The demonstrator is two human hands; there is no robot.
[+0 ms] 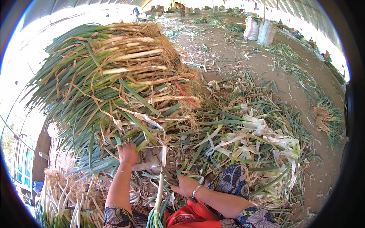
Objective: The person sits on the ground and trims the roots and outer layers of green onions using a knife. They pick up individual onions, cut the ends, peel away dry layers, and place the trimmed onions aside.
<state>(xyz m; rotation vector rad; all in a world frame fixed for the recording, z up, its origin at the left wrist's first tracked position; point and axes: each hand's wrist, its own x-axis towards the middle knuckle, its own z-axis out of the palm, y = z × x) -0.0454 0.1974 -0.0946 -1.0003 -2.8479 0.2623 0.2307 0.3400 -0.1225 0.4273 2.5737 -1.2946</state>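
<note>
My left hand (127, 154) is closed on green leaves at the lower edge of a tall heap of long green onions (110, 72) with pale stalks and brown roots. To its right a single trimmed stalk (162, 174) lies upright in the picture, its roots upward and its green end down by my red-covered lap. Beside that stalk my right hand (184, 185) is curled round a dark, narrow tool (170, 175), partly hidden, which looks like a blade. A silver bangle is on that wrist.
Peeled onions (64, 201) are piled at lower left. Discarded leaves and skins (258, 144) cover the ground to the right. A small bundle (325, 117) lies at far right. White sacks (266, 34) stand behind beside a pole. A person (180, 8) is far back under the tunnel roof.
</note>
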